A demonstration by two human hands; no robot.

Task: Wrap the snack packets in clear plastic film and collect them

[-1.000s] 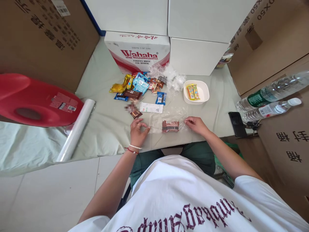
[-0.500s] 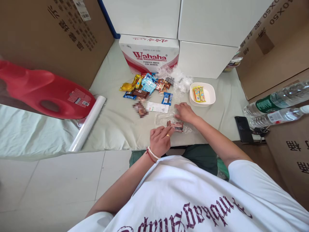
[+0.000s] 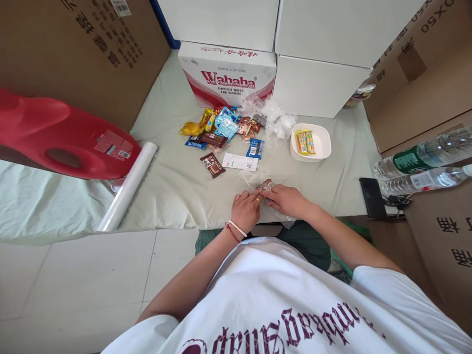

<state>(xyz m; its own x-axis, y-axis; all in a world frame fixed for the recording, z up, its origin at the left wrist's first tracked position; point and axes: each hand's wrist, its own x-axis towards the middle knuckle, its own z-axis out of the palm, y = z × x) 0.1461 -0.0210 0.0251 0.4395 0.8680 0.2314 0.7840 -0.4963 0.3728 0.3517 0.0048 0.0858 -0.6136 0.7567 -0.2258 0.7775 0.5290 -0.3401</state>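
My left hand and my right hand meet at the table's near edge, both closed on a small brown snack packet wrapped in clear plastic film. The packet is mostly hidden between my fingers. A pile of snack packets lies farther back. A dark brown chocolate packet and a white sachet lie just beyond my hands.
A white bowl holds two yellow snack bars. A roll of clear film lies at the left beside a red jug. A Wahaha carton, white boxes and cardboard boxes stand behind. A black phone and water bottles are at right.
My two hands came together from apart and gathered the film around the brown packet, lifting it near the table edge. The view shifted slightly.
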